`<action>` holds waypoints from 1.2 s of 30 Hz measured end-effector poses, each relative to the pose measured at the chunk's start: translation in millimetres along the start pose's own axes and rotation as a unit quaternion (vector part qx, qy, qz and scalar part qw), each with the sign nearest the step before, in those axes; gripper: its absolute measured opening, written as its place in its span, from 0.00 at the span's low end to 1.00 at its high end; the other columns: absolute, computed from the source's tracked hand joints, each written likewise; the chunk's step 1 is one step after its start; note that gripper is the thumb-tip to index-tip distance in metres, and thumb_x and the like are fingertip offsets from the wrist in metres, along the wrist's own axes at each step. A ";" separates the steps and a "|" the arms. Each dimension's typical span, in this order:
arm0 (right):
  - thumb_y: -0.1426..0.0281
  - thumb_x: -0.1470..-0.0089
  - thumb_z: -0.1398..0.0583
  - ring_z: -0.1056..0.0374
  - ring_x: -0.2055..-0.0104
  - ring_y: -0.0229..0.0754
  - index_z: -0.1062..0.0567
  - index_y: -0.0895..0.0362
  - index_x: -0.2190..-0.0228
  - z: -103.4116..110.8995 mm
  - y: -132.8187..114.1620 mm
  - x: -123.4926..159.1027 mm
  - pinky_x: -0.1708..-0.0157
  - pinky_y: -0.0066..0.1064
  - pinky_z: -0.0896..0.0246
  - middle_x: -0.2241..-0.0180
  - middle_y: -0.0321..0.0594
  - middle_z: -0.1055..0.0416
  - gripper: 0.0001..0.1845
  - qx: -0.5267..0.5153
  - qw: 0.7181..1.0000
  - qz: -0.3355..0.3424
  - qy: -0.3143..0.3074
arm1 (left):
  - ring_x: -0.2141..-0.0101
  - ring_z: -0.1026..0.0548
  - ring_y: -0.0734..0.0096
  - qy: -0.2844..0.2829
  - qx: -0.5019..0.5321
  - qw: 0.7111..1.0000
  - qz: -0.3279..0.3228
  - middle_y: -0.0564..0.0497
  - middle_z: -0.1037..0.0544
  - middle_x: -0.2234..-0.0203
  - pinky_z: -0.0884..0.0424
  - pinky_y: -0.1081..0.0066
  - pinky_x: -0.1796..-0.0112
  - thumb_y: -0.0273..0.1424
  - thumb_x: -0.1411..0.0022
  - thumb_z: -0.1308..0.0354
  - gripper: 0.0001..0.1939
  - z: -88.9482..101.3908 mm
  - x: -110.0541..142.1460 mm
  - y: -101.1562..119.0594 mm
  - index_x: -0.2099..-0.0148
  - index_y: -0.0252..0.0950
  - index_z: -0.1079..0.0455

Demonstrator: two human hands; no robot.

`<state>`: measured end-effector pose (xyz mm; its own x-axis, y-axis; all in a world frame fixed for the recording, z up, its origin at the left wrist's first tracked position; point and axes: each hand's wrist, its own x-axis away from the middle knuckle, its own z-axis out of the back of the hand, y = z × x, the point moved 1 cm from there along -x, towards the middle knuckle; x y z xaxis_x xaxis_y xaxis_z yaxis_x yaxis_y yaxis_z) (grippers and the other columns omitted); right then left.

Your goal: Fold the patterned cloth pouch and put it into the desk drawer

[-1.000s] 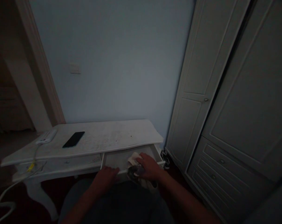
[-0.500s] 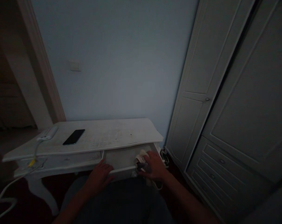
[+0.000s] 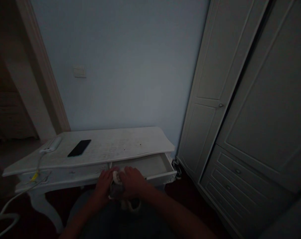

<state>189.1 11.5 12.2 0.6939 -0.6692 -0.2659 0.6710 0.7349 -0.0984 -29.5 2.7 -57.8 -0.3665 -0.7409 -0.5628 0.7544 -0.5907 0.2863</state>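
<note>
The right hand (image 3: 133, 181) is curled around the cloth (image 3: 116, 190), located at the front left corner of the pulled-out drawer (image 3: 154, 167). The left hand (image 3: 103, 183) is bent beside the cloth; its grip cannot be determined. A phone (image 3: 79, 148) lies on the white table (image 3: 130, 141), left of the drawer

Cloth (image 3: 117, 190) — blurred, partly hidden

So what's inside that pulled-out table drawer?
In the drawer, pale bottom shows, with no objects visible there. The left hand, right hand and crumpled cloth cover its front-left part; the tabletop hides the back.
</note>
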 end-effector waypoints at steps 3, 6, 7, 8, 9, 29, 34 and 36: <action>0.41 0.58 0.28 0.28 0.52 0.57 0.29 0.54 0.44 10.3 15.7 17.0 0.55 0.45 0.29 0.49 0.51 0.28 0.47 -0.023 0.999 -0.017 -0.027 | 0.39 0.26 0.47 0.038 -0.014 0.998 0.044 0.42 0.25 0.37 0.34 0.44 0.36 0.40 0.39 0.36 0.31 12.4 14.4 -4.0 0.34 0.44 0.31; 0.43 0.57 0.27 0.27 0.51 0.56 0.30 0.52 0.41 24.6 40.4 43.2 0.54 0.43 0.30 0.48 0.49 0.29 0.48 -0.033 0.997 -0.047 -0.054 | 0.45 0.22 0.54 0.031 0.032 0.990 0.135 0.47 0.20 0.43 0.26 0.55 0.43 0.45 0.35 0.39 0.23 24.2 27.9 0.2 0.40 0.47 0.27; 0.43 0.57 0.27 0.27 0.51 0.56 0.30 0.51 0.41 29.4 49.8 52.5 0.53 0.43 0.31 0.48 0.48 0.29 0.48 -0.032 0.996 -0.061 -0.062 | 0.46 0.20 0.55 0.016 0.052 0.984 0.169 0.49 0.18 0.45 0.25 0.58 0.45 0.46 0.35 0.40 0.22 27.1 30.5 3.6 0.41 0.47 0.27; 0.42 0.57 0.27 0.27 0.51 0.57 0.30 0.51 0.40 34.0 59.3 61.7 0.52 0.44 0.31 0.48 0.48 0.29 0.49 -0.031 0.994 -0.075 -0.067 | 0.48 0.19 0.56 -0.002 0.071 0.977 0.200 0.50 0.17 0.47 0.25 0.60 0.46 0.47 0.35 0.41 0.22 29.5 31.9 7.7 0.41 0.48 0.28; 0.42 0.58 0.27 0.28 0.50 0.57 0.29 0.51 0.40 38.1 68.3 70.5 0.51 0.45 0.32 0.48 0.49 0.29 0.49 -0.028 0.993 -0.088 -0.069 | 0.50 0.18 0.57 -0.020 0.085 0.970 0.228 0.51 0.16 0.50 0.24 0.62 0.48 0.47 0.35 0.42 0.22 31.2 32.3 12.1 0.41 0.48 0.28; 0.56 0.42 0.34 0.30 0.47 0.59 0.26 0.56 0.46 -6.6 -33.1 -10.9 0.46 0.53 0.34 0.49 0.48 0.21 0.27 0.068 0.997 0.018 -0.011 | 0.63 0.19 0.59 -0.075 0.108 0.951 0.280 0.50 0.15 0.66 0.28 0.71 0.60 0.38 0.43 0.44 0.12 31.7 21.6 8.1 0.59 0.42 0.24; 0.59 0.40 0.37 0.29 0.48 0.59 0.26 0.54 0.46 -10.5 -33.4 -13.5 0.48 0.53 0.33 0.50 0.45 0.21 0.23 0.048 0.999 0.015 -0.004 | 0.58 0.18 0.58 -0.077 0.122 0.953 0.268 0.47 0.14 0.59 0.28 0.70 0.54 0.36 0.43 0.45 0.14 32.8 21.4 8.6 0.55 0.42 0.24; 0.59 0.41 0.36 0.29 0.48 0.59 0.26 0.55 0.47 -5.6 -22.7 -6.9 0.49 0.53 0.32 0.50 0.46 0.21 0.23 0.044 0.999 0.004 -0.015 | 0.63 0.19 0.60 -0.088 0.103 0.954 0.269 0.50 0.15 0.64 0.29 0.71 0.59 0.39 0.40 0.44 0.12 33.2 20.6 11.5 0.57 0.43 0.26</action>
<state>167.6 0.1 10.9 0.7060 -0.6671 -0.2378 0.6848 0.7287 -0.0111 -46.5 -30.0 -40.3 -0.0562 -0.9859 -0.1575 0.7423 -0.1468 0.6538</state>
